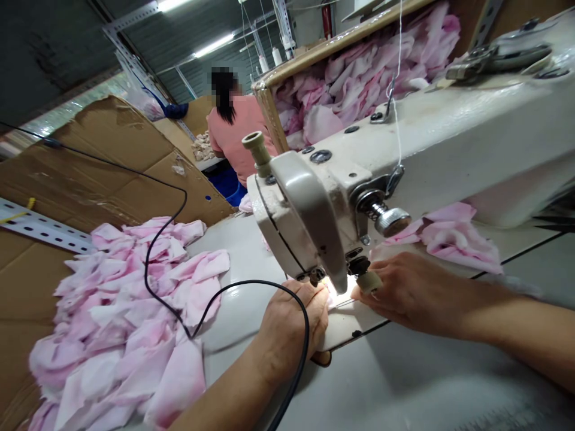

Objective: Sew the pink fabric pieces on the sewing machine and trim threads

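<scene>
A white sewing machine (pixel 309 221) stands in front of me, its lamp lighting the needle area. My left hand (pixel 296 308) is left of the needle, fingers curled and pressed down on a small piece of pink cloth (pixel 331 297). On the other side, my right hand (pixel 399 290) is closed at the cloth, with its fingertips partly hidden behind the machine head. More pink-and-white cloth (pixel 462 239) lies behind my right hand, under the machine arm. The needle and presser foot are mostly hidden.
Pink-and-white cloth pieces (pixel 121 329) are heaped on the table at left, beside a cardboard wall (pixel 90 161). A black cable (pixel 251 281) loops over my left forearm. Behind the machine, a box (pixel 274 114) holds more pink cloth. A person (pixel 242 137) sits further back.
</scene>
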Action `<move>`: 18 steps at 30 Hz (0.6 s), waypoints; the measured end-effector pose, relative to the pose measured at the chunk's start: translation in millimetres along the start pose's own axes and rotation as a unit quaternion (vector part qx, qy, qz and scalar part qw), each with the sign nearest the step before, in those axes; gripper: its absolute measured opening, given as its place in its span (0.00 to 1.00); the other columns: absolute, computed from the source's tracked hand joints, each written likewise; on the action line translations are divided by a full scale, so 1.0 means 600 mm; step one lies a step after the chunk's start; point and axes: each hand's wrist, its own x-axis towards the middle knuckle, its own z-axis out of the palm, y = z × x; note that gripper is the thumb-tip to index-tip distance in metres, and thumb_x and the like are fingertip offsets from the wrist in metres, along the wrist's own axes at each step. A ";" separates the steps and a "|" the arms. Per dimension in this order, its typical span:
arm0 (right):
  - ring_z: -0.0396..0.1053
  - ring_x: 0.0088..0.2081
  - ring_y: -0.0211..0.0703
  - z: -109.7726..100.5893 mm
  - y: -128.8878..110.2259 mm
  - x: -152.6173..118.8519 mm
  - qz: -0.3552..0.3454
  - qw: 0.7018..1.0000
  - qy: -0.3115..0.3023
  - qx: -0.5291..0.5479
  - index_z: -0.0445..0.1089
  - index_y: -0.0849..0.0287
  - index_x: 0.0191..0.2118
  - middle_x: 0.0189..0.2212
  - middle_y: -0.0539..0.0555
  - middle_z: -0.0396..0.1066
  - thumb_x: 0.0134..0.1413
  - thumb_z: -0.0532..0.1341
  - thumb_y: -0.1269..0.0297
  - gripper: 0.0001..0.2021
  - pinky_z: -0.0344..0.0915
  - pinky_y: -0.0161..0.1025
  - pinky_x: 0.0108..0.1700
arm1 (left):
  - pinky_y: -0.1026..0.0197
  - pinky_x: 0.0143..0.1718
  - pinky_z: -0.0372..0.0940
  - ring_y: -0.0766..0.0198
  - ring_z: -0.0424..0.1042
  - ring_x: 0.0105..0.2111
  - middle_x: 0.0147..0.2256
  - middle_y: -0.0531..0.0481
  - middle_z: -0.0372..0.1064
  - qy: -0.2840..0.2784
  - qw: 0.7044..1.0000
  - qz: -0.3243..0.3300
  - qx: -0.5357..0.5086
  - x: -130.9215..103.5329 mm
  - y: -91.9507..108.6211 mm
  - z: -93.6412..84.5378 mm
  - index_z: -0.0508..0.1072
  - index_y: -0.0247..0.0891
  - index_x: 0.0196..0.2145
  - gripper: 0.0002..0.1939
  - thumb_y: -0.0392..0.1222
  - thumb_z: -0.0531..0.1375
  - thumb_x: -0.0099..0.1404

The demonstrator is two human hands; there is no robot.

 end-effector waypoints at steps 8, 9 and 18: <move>0.62 0.28 0.37 -0.007 0.022 -0.003 0.077 0.992 0.015 0.100 0.61 0.58 0.25 0.25 0.49 0.66 0.58 0.53 0.74 0.11 0.49 0.37 0.31 | 0.52 0.49 0.69 0.56 0.73 0.44 0.44 0.42 0.74 -0.022 0.999 0.007 -0.033 -0.006 -0.001 -0.003 0.68 0.34 0.53 0.16 0.33 0.51 0.69; 0.62 0.29 0.38 -0.005 0.021 -0.003 0.079 0.992 0.009 0.101 0.61 0.58 0.25 0.26 0.49 0.67 0.58 0.53 0.74 0.11 0.49 0.37 0.31 | 0.52 0.47 0.69 0.56 0.73 0.43 0.42 0.43 0.74 -0.027 0.999 0.004 -0.035 -0.005 0.000 -0.004 0.68 0.34 0.53 0.16 0.32 0.51 0.68; 0.64 0.29 0.39 0.007 0.021 -0.001 0.078 0.993 0.003 0.092 0.60 0.58 0.26 0.29 0.51 0.70 0.57 0.52 0.74 0.10 0.50 0.37 0.31 | 0.53 0.40 0.70 0.56 0.72 0.35 0.33 0.45 0.72 -0.043 0.997 -0.023 -0.059 -0.002 0.002 0.001 0.71 0.39 0.44 0.11 0.36 0.50 0.69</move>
